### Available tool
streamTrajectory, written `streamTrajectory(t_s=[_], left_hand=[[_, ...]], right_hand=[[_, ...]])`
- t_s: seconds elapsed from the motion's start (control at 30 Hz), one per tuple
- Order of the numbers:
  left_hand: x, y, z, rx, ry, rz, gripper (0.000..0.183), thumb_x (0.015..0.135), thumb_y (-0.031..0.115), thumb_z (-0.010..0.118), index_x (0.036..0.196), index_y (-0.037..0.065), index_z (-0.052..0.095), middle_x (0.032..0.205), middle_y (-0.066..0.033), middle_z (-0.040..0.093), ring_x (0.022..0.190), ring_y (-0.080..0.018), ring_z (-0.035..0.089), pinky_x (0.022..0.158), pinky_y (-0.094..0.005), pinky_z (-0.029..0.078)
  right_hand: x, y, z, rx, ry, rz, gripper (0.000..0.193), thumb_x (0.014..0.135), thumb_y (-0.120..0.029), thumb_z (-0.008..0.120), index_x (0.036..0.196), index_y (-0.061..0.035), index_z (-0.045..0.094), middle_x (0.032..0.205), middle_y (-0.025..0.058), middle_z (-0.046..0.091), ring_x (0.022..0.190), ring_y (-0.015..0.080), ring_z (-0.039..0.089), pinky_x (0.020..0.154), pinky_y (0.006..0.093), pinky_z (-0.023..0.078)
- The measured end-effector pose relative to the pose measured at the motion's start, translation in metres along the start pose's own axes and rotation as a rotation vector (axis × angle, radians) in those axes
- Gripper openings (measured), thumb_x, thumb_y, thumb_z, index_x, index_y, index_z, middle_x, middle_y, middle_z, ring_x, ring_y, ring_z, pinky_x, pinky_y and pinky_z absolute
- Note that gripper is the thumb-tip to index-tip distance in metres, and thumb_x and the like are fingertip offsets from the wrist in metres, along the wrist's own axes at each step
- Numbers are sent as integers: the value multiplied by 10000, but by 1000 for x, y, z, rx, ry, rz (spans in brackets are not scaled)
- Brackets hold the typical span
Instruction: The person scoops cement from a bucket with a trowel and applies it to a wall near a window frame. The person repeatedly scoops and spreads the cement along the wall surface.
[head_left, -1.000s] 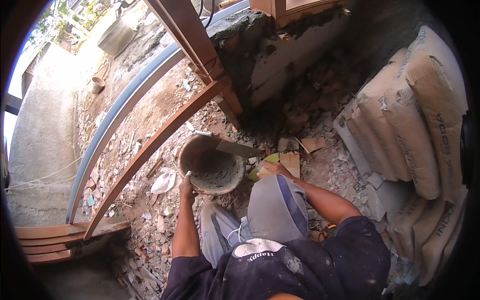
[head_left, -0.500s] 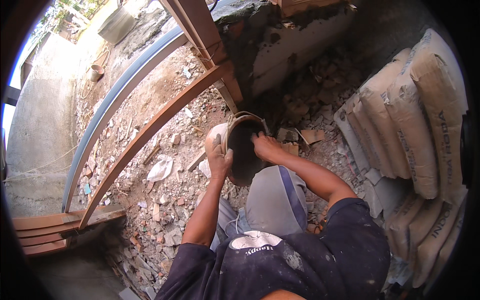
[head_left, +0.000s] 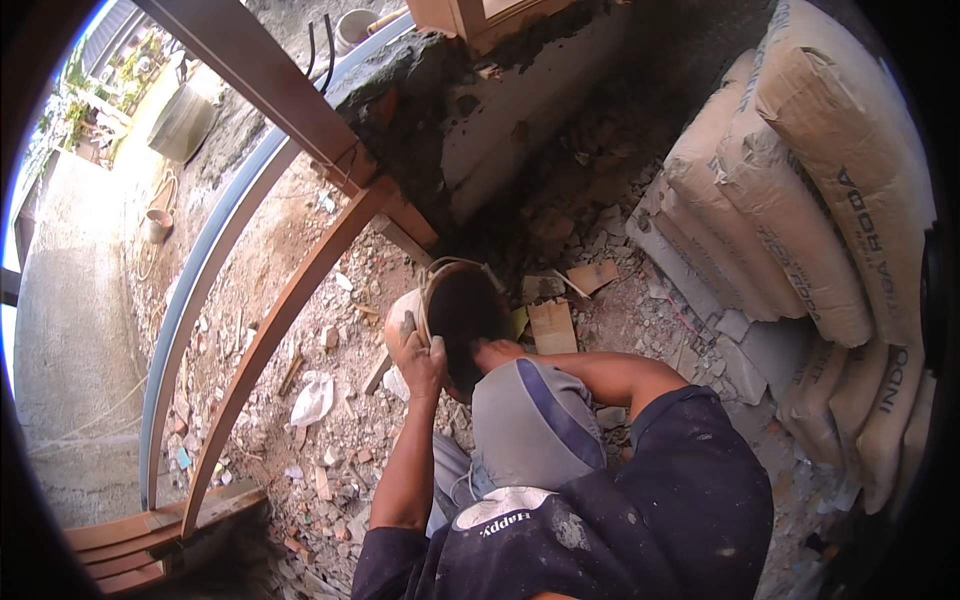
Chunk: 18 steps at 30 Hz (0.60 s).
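A pale bucket [head_left: 402, 308] with a dark, shadowed inside is tipped on its side between my knees, its mouth turned toward the right. My left hand [head_left: 420, 362] grips its near rim, fingers along the outer wall and thumb at the edge. Into the mouth reaches my right hand [head_left: 494, 353]. Its fingers are lost in the dark, so what they touch does not show. A grey trouser knee [head_left: 535, 415] rises just below the right hand.
Broken brick and rubble cover the ground, with a white plastic scrap [head_left: 313, 398] left of me. Stacked paper sacks [head_left: 800, 200] stand at the right. Curved-looking wooden frame bars [head_left: 265, 345] run along the left. A flat brown piece [head_left: 551, 327] lies beyond my right hand.
My right hand has moved from the bucket's far right rim down to the near side of its mouth, fingers now inside. The left hand keeps its hold. The whole view has shifted.
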<state>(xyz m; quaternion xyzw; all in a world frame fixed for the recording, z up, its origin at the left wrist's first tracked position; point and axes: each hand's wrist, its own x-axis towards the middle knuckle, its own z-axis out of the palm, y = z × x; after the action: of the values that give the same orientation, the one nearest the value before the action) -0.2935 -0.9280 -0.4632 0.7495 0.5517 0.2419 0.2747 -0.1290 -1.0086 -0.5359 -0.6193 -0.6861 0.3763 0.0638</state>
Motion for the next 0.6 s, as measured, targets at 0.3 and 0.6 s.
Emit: streamTrajectory(t_s=[0.3, 0.6], left_hand=[[-8, 1, 7, 3, 80, 144, 456, 766, 123, 648, 1181, -65, 623, 1420, -259, 504, 1347, -416, 440, 1147, -441, 303], [5, -9, -8, -94, 152, -111, 213, 795, 130, 580, 880, -57, 637, 953, -189, 668, 873, -317, 617, 851, -408, 470]], right_hand=[[7, 7, -16, 93, -157, 47, 255, 855, -156, 602, 1017, 34, 651, 1013, 259, 654, 1028, 397, 664, 813, 501, 544], [15, 24, 28, 664, -102, -613, 234, 908, -224, 618, 984, -5, 649, 967, 113, 656, 918, 216, 653, 779, 356, 489]])
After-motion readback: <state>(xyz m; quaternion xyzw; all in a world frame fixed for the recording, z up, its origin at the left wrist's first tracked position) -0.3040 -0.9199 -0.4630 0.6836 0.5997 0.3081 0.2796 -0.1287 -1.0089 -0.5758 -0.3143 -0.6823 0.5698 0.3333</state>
